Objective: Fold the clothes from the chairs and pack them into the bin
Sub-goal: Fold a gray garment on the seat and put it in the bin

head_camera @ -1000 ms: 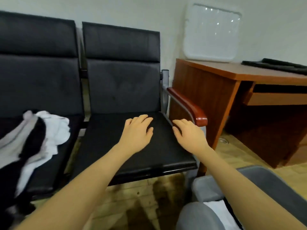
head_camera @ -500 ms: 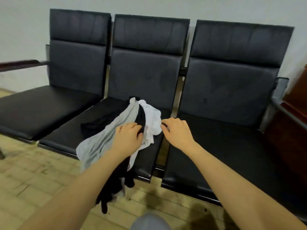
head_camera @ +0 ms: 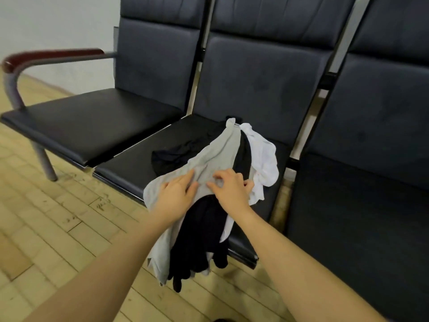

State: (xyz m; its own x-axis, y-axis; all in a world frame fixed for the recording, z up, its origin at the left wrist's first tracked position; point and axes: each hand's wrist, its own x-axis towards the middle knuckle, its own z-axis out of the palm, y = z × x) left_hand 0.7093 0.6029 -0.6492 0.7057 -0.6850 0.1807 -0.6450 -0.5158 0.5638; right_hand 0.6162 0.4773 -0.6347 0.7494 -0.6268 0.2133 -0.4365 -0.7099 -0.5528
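A pile of clothes lies on the middle chair seat (head_camera: 125,169) and hangs over its front edge. It holds a grey garment (head_camera: 217,153), a white garment (head_camera: 264,159) and a long black garment (head_camera: 202,242). A smaller black piece (head_camera: 174,156) lies flat on the seat behind them. My left hand (head_camera: 176,194) rests on the grey garment with its fingers nearly straight. My right hand (head_camera: 232,189) is just beside it, its bent fingers and thumb pinching the grey fabric. The bin is out of view.
Black padded chairs stand in a joined row: a bare left seat (head_camera: 81,126) with a red-brown armrest (head_camera: 46,56), and a bare right seat (head_camera: 359,217). Pale wooden floor (head_camera: 58,217) lies in front.
My view swung left from the desk and end chair to the pile. Both hands moved from the bare seat onto the clothes and now lie close together on the grey garment.
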